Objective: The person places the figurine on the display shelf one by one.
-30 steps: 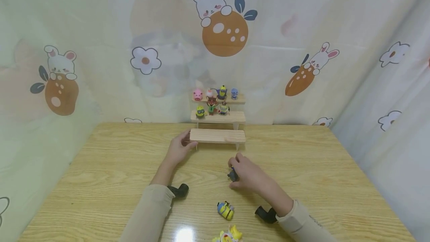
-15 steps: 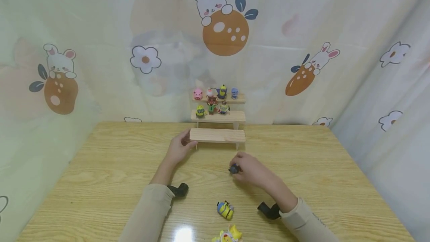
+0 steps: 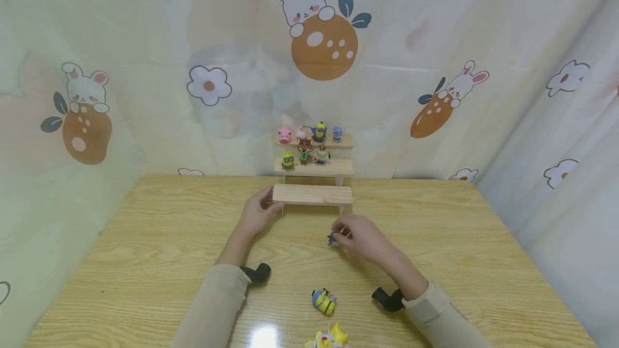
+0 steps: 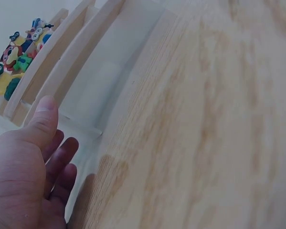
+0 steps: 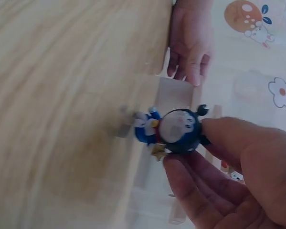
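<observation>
My right hand (image 3: pixel 362 236) pinches a small toy figure (image 5: pixel 174 131) by its head, between thumb and fingers. The figure has a dark blue head, a pale face and a blue-and-white body; in the right wrist view it lies sideways, with a gold piece near its side. Just in front of the three-tier wooden display shelf (image 3: pixel 313 194), this hand is close over the table. At the shelf's left end, my left hand (image 3: pixel 258 212) holds the lowest tier, thumb in front and fingers at the side. The left wrist view shows its thumb (image 4: pixel 46 119) against that board's end.
Several toy figures, among them a pink pig (image 3: pixel 284 135) and a fox (image 3: pixel 304 150), stand on the two upper tiers. A yellow-and-blue minion toy (image 3: pixel 324 302) lies on the table (image 3: pixel 159 262). Nearer is another yellow toy (image 3: pixel 329 337). A printed curtain (image 3: pixel 242 31) hangs behind.
My right hand has moved slightly up and toward the shelf with the blue toy figure, turning it so more of its body shows. The left hand has stayed at the shelf's end.
</observation>
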`<move>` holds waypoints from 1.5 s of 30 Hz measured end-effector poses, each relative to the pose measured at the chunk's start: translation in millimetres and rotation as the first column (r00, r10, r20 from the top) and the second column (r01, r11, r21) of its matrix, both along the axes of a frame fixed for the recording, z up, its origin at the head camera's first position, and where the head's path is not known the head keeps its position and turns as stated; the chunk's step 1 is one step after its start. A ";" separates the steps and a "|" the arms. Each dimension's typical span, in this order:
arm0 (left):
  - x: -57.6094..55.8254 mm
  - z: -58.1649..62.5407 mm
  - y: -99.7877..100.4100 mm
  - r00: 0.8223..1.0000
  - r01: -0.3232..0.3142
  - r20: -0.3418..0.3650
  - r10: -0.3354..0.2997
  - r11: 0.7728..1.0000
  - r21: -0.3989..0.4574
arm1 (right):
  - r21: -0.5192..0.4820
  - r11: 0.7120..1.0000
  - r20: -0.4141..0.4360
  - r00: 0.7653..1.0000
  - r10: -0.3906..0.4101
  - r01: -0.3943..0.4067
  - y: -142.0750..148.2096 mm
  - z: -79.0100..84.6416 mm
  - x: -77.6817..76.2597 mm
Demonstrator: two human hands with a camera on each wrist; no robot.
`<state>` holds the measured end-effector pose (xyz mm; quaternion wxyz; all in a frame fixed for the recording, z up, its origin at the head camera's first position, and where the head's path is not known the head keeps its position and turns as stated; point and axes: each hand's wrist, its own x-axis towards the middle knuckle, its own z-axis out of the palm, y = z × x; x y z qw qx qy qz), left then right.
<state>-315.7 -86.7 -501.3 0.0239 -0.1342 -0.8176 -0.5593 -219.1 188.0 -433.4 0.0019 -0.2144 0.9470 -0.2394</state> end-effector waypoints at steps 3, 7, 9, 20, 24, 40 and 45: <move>0.2 0.2 0.7 1.000 -0.003 -0.005 0.003 1.000 -0.001 | -0.002 0.999 0.008 0.999 -0.036 0.036 -0.1 -3.6 -2.6; 0.3 -0.1 0.8 1.000 -0.007 -0.002 0.007 1.000 -0.004 | -0.011 0.998 0.016 0.998 -0.065 0.065 -0.2 -6.4 -3.9; 0.5 -0.2 0.7 1.000 -0.005 0.001 0.005 1.000 -0.007 | -0.020 0.998 0.033 0.997 -0.064 0.065 -0.1 -6.0 -3.3; 1.0 1.3 0.0 1.000 -0.011 0.017 0.012 1.000 -0.011 | -0.055 0.998 0.108 0.994 -0.032 0.039 -0.1 -4.4 -4.0; 3.2 4.8 -0.1 1.000 -0.015 0.025 0.016 1.000 -0.024 | -0.078 0.996 0.112 0.993 -0.038 0.047 -0.2 -5.4 -4.5; 5.8 9.6 1.2 0.999 -0.029 0.037 0.030 0.999 -0.036 | -0.133 0.983 0.168 0.980 -0.104 0.127 1.4 -6.3 -8.6; 5.4 8.4 -1.0 0.999 -0.017 0.041 0.018 0.999 -0.029 | -0.162 0.976 0.122 0.985 -0.124 0.143 9.2 5.6 -16.2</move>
